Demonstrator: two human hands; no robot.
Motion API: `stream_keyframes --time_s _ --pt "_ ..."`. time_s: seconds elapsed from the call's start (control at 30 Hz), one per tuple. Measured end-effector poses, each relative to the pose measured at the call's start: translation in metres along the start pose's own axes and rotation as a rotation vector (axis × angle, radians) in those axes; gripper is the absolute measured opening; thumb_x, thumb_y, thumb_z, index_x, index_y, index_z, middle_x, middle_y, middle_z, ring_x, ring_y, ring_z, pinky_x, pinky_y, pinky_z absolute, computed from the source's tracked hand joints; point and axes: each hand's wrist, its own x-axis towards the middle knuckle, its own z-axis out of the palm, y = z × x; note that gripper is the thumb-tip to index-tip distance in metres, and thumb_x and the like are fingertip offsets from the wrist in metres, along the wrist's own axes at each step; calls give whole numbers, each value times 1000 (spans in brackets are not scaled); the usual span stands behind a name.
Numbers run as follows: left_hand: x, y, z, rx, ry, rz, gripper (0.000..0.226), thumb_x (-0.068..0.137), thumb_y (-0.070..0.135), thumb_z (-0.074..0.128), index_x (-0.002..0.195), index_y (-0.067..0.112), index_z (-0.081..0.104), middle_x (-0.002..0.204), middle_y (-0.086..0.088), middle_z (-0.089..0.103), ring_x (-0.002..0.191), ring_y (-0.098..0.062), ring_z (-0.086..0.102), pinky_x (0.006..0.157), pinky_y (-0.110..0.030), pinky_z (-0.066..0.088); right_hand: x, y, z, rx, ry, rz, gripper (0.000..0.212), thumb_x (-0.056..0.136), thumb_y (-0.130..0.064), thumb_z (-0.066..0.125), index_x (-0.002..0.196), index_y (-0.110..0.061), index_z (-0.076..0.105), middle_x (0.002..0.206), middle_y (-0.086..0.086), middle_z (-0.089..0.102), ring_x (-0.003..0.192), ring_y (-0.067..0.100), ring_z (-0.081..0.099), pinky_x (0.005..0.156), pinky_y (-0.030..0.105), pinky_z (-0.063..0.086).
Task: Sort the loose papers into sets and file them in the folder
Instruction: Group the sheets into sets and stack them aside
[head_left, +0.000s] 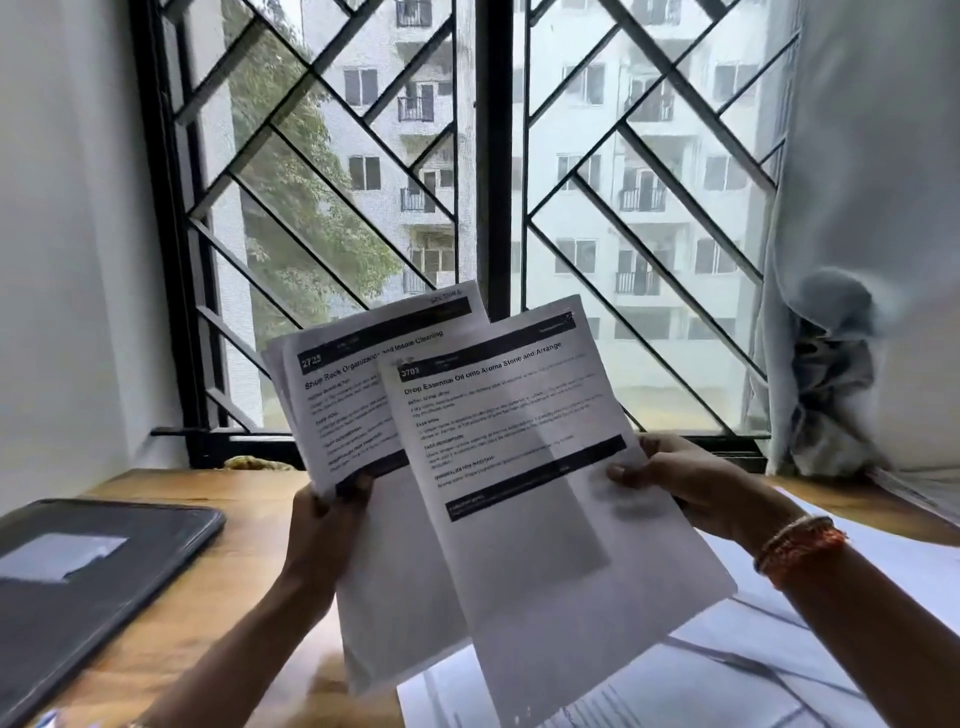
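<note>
Both hands are up before the window grille (363, 171); the left hand (322, 525) grips a small sheaf of papers (343, 395), thumb curled over its edge; the right hand (691, 483) pinches a single sheet (524, 467) that overlaps the sheaf; below the grille, more loose sheets (779, 670) lie on the wooden desk (223, 566); the dark folder (88, 577) lies closed at the desk's left; right of the grille hangs a knotted curtain (836, 374).

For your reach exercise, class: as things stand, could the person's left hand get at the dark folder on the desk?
Probably not yet: the left hand grips a sheaf of papers held up in the air. The folder lies closed to its left with nothing between them, so the path looks free once the papers are put down.
</note>
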Motion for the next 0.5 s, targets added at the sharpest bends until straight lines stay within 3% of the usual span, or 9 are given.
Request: stream_keyframes --time_s 0.37,0.43,0.5 --pt "-1 2 5 -10 3 0 15 93 4 55 84 11 65 65 6 68 56 -9 64 45 -20 51 -3 1 0 -30 48 25 16 85 9 58 87 0 71 81 17 71 60 23 68 55 30 57" --pt "-2 3 5 -13 27 1 17 92 3 56 80 11 65 67 4 67 62 -14 62 51 -23 52 -2 1 0 -91 187 -33 16 85 9 59 82 -2 70 76 15 70 58 21 66 56 30 55" --pt "0 1 3 -17 62 1 17 91 2 57 79 11 64 75 -2 66 70 -19 59 63 -28 51 3 3 -4 -271 510 -234 21 85 5 57 74 -9 69 68 10 68 60 22 63 56 29 50"
